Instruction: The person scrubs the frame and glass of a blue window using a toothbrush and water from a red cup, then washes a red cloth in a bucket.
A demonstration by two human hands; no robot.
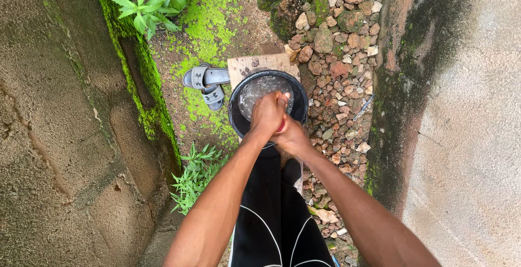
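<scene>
Left hand point(267, 113) and right hand point(289, 135) clasped over black basin point(237, 116) of soapy water on wooden board point(245, 63), fingers pressed together, apparently gripping small red item point(281, 127)

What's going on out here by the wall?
A person bends over a black basin of soapy water that sits on a wooden board on the ground. Both hands are pressed together over the water: the left hand lies on top, the right hand beneath, with something red showing between them, too hidden to identify. A pair of grey slide sandals lies on the mossy soil to the left, and a bed of stones runs along the right.
</scene>
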